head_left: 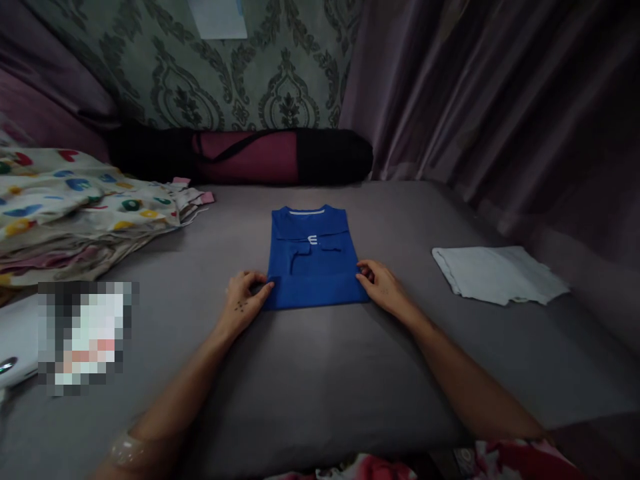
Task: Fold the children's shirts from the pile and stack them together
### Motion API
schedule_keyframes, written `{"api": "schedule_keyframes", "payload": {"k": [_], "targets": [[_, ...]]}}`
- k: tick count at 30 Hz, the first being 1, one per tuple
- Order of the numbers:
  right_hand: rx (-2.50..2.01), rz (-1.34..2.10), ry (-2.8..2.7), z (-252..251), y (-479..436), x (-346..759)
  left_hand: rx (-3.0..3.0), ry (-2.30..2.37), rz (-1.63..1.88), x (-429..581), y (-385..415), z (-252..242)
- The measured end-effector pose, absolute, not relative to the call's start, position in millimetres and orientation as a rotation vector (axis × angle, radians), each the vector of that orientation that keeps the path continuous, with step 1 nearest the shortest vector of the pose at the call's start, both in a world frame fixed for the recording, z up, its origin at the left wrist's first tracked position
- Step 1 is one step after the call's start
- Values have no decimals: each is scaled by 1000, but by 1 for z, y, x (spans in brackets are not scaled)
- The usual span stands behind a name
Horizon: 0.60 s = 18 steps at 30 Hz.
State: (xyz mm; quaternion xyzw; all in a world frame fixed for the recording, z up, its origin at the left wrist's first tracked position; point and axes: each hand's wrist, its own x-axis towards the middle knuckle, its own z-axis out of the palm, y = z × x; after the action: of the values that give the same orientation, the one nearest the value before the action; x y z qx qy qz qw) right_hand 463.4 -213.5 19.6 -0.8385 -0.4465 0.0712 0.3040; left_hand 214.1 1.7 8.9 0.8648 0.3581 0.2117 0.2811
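Left hand point(245, 299) is curled, fingertips pinching the near-left corner of the folded blue shirt point(313, 257), and the right hand point(381, 285) nips the near-right corner the same way. That's two hands on one shirt, lying flat in the middle of the grey bed point(320, 373). Further out there's one white folded cloth point(497, 273) to the right, one patterned fabric pile point(75, 207) to the left, and one dark roll bag point(245, 157) at the back.

A blue T-shirt point(313, 267) is lying flat on the grey bed point(320, 373), folded into a neat rectangle, with its collar pointing away and a white logo showing.
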Motion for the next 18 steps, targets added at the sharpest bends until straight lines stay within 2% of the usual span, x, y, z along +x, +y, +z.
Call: {"api": "schedule_keyframes", "payload": {"k": [3,6,11,18], "targets": [[-2232,93,-1258,31,-218,457,2408,1028,620,213,2,7],[-2131,13,-1420,42,-220,447,2503,891,705,211,-5,16],[-1976,90,-1752,47,-222,432,2685,439,497,210,-18,26],[-2050,140,-1824,48,-226,431,2797,269,483,210,-15,12]]}}
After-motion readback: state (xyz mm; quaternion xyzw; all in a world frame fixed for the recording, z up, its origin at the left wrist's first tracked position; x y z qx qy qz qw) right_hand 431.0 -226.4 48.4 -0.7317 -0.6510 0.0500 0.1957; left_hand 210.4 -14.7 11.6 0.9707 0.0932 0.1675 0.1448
